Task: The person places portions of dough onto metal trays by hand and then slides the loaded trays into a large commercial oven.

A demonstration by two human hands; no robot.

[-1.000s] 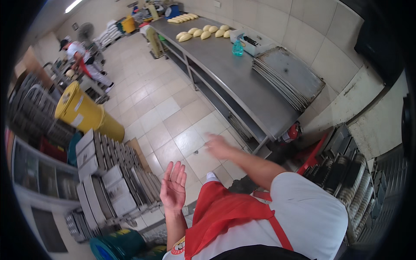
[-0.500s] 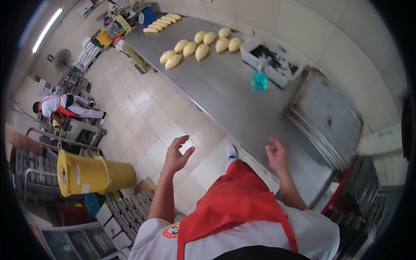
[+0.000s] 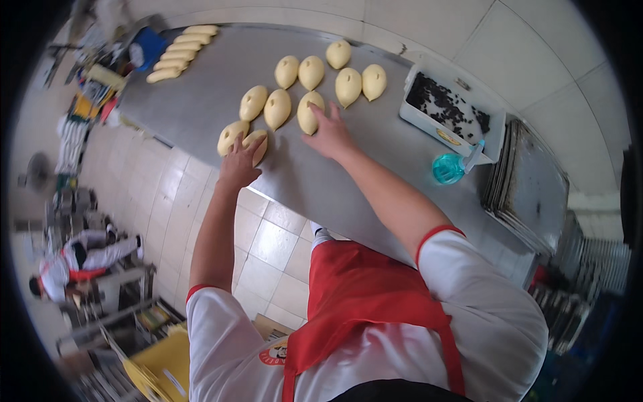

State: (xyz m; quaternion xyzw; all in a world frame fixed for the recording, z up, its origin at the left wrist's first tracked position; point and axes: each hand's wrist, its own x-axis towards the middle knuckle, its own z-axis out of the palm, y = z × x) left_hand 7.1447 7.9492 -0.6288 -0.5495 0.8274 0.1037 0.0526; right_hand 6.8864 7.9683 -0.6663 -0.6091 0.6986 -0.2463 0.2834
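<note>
Smooth, pale yellow dough pieces (image 3: 277, 110), oval with pointed ends and small dents on top, lie spread over the steel table (image 3: 382, 161). My left hand (image 3: 240, 164) reaches over the nearest left pair, its fingers spread and touching or just above them. One of that pair, a dough piece (image 3: 258, 142), is partly hidden by the fingers. At the right, my right hand (image 3: 333, 137) is beside another dough piece (image 3: 309, 115), fingers apart, with the fingertips at its right side. Neither hand has lifted anything.
Several longer dough rolls (image 3: 184, 47) lie at the table's far left. On the right stand a white bin (image 3: 439, 124) with dark bits, a teal spray bottle (image 3: 449, 169) and stacked trays (image 3: 536, 187). A co-worker (image 3: 67, 264) bends at equipment on the left.
Both hands have gone forward from near my apron to the dough pieces. My view has shifted closer to the table. The dough pieces look unmoved on it.
</note>
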